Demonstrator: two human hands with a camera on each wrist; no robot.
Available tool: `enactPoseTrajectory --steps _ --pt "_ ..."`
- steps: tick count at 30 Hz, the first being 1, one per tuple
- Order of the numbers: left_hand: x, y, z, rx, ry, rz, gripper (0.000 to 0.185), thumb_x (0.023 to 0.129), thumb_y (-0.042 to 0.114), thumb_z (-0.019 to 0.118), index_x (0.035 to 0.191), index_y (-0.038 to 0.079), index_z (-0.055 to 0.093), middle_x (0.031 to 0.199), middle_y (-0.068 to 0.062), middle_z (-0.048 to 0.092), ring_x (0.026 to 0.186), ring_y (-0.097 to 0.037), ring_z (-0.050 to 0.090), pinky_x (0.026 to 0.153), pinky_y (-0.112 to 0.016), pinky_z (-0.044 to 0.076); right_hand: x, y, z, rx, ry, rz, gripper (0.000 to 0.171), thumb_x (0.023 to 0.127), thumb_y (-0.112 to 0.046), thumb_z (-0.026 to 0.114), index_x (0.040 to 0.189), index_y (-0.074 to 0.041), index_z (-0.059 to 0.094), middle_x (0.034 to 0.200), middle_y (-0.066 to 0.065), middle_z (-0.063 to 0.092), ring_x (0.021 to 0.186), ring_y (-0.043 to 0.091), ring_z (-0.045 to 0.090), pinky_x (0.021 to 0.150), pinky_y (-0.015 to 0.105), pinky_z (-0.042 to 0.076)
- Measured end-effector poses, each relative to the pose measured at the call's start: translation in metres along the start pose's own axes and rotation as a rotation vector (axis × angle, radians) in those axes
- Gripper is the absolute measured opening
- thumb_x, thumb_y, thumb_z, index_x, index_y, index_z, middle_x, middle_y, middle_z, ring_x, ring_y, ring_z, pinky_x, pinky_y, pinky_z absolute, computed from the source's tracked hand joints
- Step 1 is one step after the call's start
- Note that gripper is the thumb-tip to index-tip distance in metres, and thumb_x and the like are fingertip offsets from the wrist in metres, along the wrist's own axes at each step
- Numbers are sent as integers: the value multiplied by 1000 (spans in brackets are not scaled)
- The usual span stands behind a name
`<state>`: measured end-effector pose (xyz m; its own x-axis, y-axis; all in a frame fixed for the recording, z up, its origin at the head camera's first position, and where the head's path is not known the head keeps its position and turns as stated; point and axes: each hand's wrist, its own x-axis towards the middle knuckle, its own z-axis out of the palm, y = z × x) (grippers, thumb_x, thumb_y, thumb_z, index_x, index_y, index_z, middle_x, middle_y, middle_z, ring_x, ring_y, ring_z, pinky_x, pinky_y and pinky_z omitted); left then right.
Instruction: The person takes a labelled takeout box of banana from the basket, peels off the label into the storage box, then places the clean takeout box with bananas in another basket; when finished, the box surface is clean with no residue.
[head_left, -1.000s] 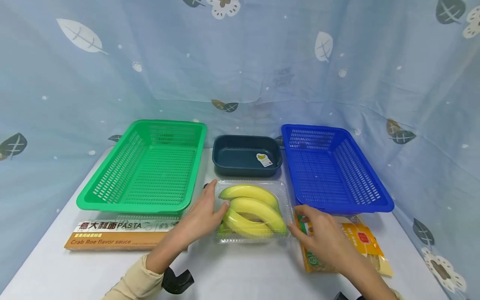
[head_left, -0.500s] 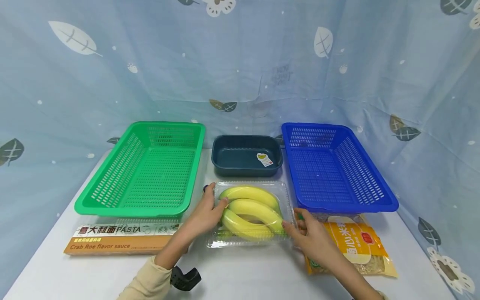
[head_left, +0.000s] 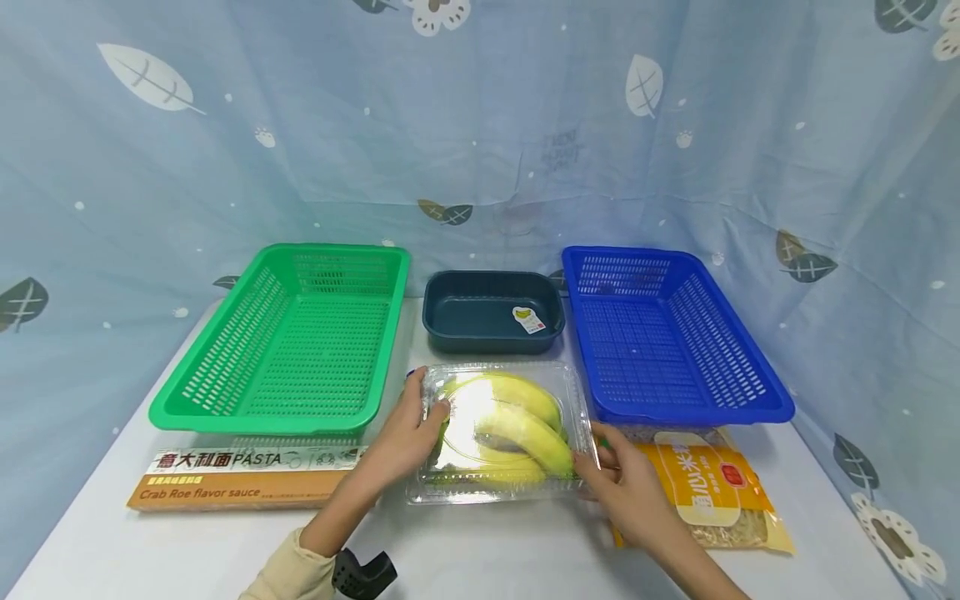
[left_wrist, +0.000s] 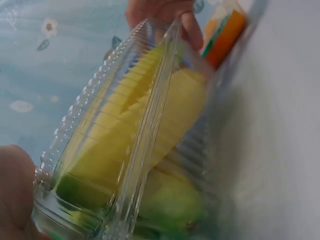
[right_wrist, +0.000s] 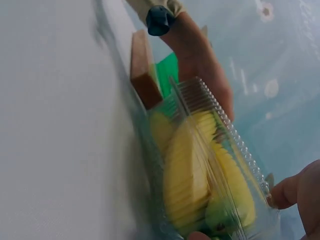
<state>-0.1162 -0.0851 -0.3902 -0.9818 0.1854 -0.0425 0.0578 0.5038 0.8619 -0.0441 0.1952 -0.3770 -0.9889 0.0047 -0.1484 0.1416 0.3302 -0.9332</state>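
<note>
A clear plastic clamshell box (head_left: pixel 579 408) with several yellow-green bananas (head_left: pixel 528 432) inside is at the middle of the table's near part. My left hand (head_left: pixel 408 437) grips its left side, thumb over the lid's edge. At the near right corner, my right hand (head_left: pixel 630 496) holds the box, thumb on the edge and other fingers partly hidden behind or under it. Light glares off the lid. In the left wrist view the lid looks closed over the bananas (left_wrist: pixel 115 145). The right wrist view shows the box (right_wrist: pixel 200 90) close to the white tabletop, blurred.
Behind the box stands a small dark teal bin (head_left: pixel 491 343) with a banana sticker. A green basket (head_left: pixel 266 422) is at left, a blue basket (head_left: pixel 690 414) at right. A pasta box (head_left: pixel 232 492) lies left, an orange-yellow noodle packet (head_left: pixel 712 492) right.
The box has shifted slightly toward me and tilted, and glare now covers its lid. My right hand has closed in on the box's right side; my left hand stays on the left.
</note>
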Motion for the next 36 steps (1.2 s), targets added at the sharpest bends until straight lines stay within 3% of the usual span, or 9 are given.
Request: enactPoseTrajectory --steps 8,12,15,18,23,31,36 --pt "-11 16 -1 -51 101 115 67 98 29 46 149 13 7 152 -15 16 138 -26 15 108 -50 18 -12 -14 -4 -148 54 -58 51 91 -26 63 135 -14 42 112 11 62 96 20 62 73 27 54" --pt "-15 22 -4 -57 130 132 67 98 31 47 150 16 7 153 -12 13 138 -26 15 108 -52 18 -15 -21 -7 -176 56 -73 50 91 -29 62 136 -18 42 116 12 60 99 23 60 76 30 53" --pt "-20 28 -8 -70 146 122 68 97 34 48 149 20 8 152 -12 15 137 -28 17 105 -56 21 -16 -27 -11 -157 46 -106 50 91 -28 62 136 -20 41 117 14 59 102 26 60 76 32 54" --pt "-24 35 -14 -109 161 96 71 94 40 52 148 27 10 149 -12 23 134 -33 26 99 -58 31 -16 -32 -15 -154 49 -161 51 92 -27 61 138 -19 41 121 17 57 105 30 59 78 33 53" --pt "-27 43 -26 -184 192 89 76 86 45 63 145 32 17 138 -1 35 120 -27 42 86 -45 46 -9 -41 -23 -110 55 -253 49 93 -23 60 138 -17 43 124 19 54 105 29 59 77 31 53" --pt "-27 47 -49 -333 243 218 65 84 27 71 138 22 36 128 0 43 112 -19 47 77 -39 51 9 -63 -27 11 21 -382 44 93 -15 60 135 -11 47 125 14 55 103 23 61 73 33 55" --pt "-29 48 -63 -335 277 259 58 86 22 69 134 16 37 132 -2 42 116 -20 47 78 -33 52 25 -81 -23 3 1 -424 45 92 -20 62 134 -16 49 132 6 51 112 24 56 77 29 53"
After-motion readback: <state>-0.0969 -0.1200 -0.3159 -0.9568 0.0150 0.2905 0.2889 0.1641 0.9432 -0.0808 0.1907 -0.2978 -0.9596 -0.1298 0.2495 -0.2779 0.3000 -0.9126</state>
